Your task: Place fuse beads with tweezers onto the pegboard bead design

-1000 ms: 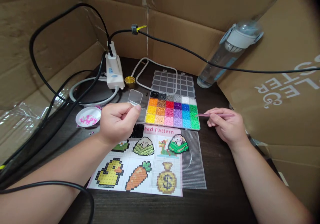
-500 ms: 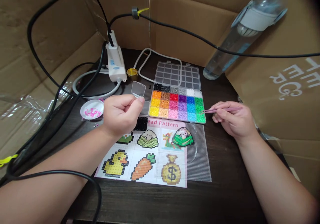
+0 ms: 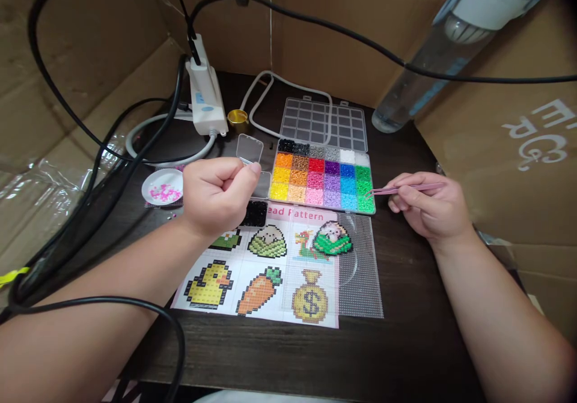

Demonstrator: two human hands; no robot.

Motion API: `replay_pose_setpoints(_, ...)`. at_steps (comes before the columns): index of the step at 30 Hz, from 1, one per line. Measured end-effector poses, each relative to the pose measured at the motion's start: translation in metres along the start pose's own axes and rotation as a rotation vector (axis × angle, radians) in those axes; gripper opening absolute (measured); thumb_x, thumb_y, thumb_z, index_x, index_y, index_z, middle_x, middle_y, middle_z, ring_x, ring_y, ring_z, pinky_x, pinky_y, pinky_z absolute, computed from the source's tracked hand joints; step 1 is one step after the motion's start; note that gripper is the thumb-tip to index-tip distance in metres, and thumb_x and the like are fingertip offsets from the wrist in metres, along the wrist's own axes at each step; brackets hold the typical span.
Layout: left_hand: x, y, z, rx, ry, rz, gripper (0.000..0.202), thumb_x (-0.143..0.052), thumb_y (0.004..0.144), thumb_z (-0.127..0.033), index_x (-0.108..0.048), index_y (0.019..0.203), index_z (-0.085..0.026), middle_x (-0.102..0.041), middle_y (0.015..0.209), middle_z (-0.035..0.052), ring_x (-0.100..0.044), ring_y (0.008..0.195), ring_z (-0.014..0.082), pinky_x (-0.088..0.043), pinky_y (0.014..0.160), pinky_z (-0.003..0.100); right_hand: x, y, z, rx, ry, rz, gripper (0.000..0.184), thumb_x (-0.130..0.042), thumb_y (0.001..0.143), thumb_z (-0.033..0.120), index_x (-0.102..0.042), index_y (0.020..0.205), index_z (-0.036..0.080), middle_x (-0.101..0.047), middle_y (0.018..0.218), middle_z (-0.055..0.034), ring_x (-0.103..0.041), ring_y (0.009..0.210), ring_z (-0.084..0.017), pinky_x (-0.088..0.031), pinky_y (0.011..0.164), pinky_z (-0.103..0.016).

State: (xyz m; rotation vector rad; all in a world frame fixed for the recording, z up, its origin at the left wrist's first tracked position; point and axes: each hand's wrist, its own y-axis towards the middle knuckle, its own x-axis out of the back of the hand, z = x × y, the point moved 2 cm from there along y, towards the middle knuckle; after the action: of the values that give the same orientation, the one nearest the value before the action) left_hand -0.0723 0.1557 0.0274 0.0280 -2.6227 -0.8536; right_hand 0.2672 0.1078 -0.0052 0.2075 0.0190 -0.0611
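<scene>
Your left hand (image 3: pixel 216 196) curls shut at the clear box (image 3: pixel 249 149), right hand (image 3: pixel 428 208) gripping tweezers (image 3: pixel 396 189) — one bead figure (image 3: pixel 332 239) looks done, the others unstarted.

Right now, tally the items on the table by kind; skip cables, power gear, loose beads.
Compartment bead box: 1
Small clear box: 1
Box of black beads: 1
White dish: 1
Tweezers: 1
Pattern sheet: 1
Pegboard: 1
Bottle: 1
Gold cap: 1
Total: 9

Beyond your left hand (image 3: pixel 216 196) sit a white power adapter (image 3: pixel 205 98) and a gold cap (image 3: pixel 237 118); a clear water bottle (image 3: pixel 406 96) leans beyond your right hand (image 3: pixel 428 208).
</scene>
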Motion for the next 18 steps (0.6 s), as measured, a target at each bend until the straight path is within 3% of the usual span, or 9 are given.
replay_pose_setpoints(9, 0.0014, 0.0003, -0.0056, 0.038, 0.034, 0.019, 0.047, -0.057, 0.086, -0.016, -0.036, 0.043, -0.018, -0.029, 0.039, -0.0039, -0.025, 0.038, 0.0052, -0.015, 0.037, 0.03, -0.0005, 0.0013, 0.0032, -0.063, -0.041, 0.048, 0.018, -0.088, 0.071, 0.036, -0.078, 0.071, 0.02, -0.074, 0.074, -0.0064, -0.054, 0.048, -0.012, -0.042, 0.044, -0.028)
replay_pose_setpoints(18, 0.0015, 0.0014, -0.0034, 0.024, 0.005, 0.01, 0.048, -0.06, 0.082, -0.015, -0.035, 0.041, -0.017, -0.028, 0.037, -0.005, -0.025, 0.037, 0.0039, -0.015, 0.035, 0.028, 0.0053, 0.0006, -0.0021, -0.061, -0.105, 0.106, 0.01, -0.083, 0.078, 0.029, -0.079, 0.075, 0.02, -0.074, 0.077, -0.0056, -0.054, 0.051, -0.011, -0.042, 0.048, -0.028)
